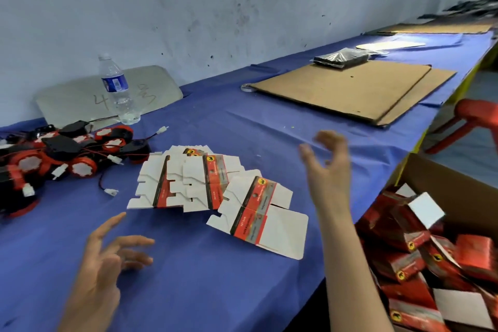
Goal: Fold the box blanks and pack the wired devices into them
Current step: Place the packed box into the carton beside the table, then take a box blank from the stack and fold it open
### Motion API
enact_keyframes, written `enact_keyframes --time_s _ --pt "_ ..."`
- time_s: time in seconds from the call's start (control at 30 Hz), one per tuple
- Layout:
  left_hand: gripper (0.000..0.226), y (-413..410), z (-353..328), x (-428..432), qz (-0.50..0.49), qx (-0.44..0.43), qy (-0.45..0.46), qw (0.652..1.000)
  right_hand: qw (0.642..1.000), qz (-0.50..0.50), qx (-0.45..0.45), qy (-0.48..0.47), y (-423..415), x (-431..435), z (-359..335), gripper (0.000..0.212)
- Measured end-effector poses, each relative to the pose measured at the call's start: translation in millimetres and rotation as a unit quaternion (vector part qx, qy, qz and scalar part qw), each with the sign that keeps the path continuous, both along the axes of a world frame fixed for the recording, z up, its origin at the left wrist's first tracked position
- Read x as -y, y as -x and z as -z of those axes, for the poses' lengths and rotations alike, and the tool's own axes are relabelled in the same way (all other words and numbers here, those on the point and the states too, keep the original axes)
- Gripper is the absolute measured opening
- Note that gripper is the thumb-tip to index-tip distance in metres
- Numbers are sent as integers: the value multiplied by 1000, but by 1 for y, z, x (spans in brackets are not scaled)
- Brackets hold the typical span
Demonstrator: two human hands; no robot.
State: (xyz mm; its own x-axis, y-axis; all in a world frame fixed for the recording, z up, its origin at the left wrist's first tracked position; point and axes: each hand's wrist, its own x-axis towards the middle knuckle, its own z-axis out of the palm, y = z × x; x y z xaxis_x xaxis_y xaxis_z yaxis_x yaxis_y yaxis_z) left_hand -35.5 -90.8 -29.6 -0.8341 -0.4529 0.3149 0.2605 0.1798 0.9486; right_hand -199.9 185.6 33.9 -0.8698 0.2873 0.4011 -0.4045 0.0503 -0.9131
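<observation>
Right now both hands are hanging empty above the blue surface (pixel 215 291), so the work seems to be sitting between two boxes. The left hand (pixel 102 267) is hovering low at the near left with its fingers spread and relaxed, holding nothing. The right hand (pixel 327 170) is raised and blurred to the right of the blanks, its fingers loosely bent around nothing.

The flat box blanks (pixel 215 191) are lying fanned out in the middle of the surface, white with red printed bands, none of them folded yet. The nearest blank (pixel 269 218) is sitting apart from the rest at the near right of the fan, closest to the right hand. The wired devices (pixel 62 153), red and black with white plugs on thin leads, are lying heaped at the far left.

Off the right edge of the surface, an open cardboard carton (pixel 442 183) is holding a jumble of red packed boxes (pixel 420 259).

The next move is probably picking up one blank, and that calls for lifting a single sheet cleanly off the overlapping pile, then popping it into shape before reaching left for a device and gathering its lead.
</observation>
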Motion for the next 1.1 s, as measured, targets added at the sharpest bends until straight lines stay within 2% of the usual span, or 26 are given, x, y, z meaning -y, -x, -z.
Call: enact_keyframes --time_s 0.03,0.07,0.1,0.13,0.17,0.2,0.37,0.4,0.47,0.53,0.57,0.63,0.67,0.73,0.8,0.83,0.87,0.93,1.03,1.1 --pt "99 -2 -3 -2 -1 0 4 1000 976 -127 84 -153 -1 3 2 67" --pt "101 0 -3 -2 -10 7 5 1000 914 -231 162 -293 -2 5 11 92" --pt "102 -1 -5 -5 -12 6 12 1000 826 -308 213 -421 -6 9 17 113" --pt "103 -2 -6 -6 -8 2 9 1000 755 -335 226 -517 -11 16 23 125" --pt "103 -2 -6 -8 -11 -4 8 1000 711 -342 214 -576 -15 21 29 130" --pt "104 -3 -6 -8 -15 2 3 1000 699 -338 206 -595 -17 26 34 131" --pt "96 -7 -5 -10 -14 19 49 999 755 -305 165 -556 -16 26 21 110" --pt "95 -8 -5 -11 -15 23 49 998 770 -307 175 -532 -16 23 17 101" --pt "94 -9 -6 -11 -10 28 45 999 821 -294 163 -461 -20 20 10 68" --pt "94 -10 -6 -10 -12 29 44 999 875 -211 100 -424 -24 19 1 36" --pt "96 -11 -7 -11 -16 28 40 999 905 -153 50 -394 -25 19 -3 27" --pt "103 -11 -12 -14 -22 25 7 999 960 -111 -51 -252 -38 24 -18 22" --pt "106 -9 -15 -16 -22 25 -8 999 969 -146 -91 -179 -47 29 -25 23" --pt "114 -5 -25 -20 -23 14 -64 998 944 -286 -128 -107 -67 50 -31 27" --pt "106 -7 -31 -23 -20 -5 -123 992 903 -394 -123 -122 -84 78 -18 28" --pt "98 -8 -35 -26 -30 -11 -125 992 889 -421 -113 -141 -92 90 -9 28" --pt "98 -12 -37 -27 -44 -18 -98 994 880 -440 -94 -152 -100 104 0 30" --pt "105 -20 -36 -29 -74 -37 -45 996 869 -461 -62 -169 -111 121 15 48" --pt "105 -30 -32 -31 -82 -21 -61 995 854 -464 -75 -224 -117 135 27 84" --pt "101 -33 -30 -38 -88 -1 -49 995 861 -430 -99 -253 -117 140 33 105"
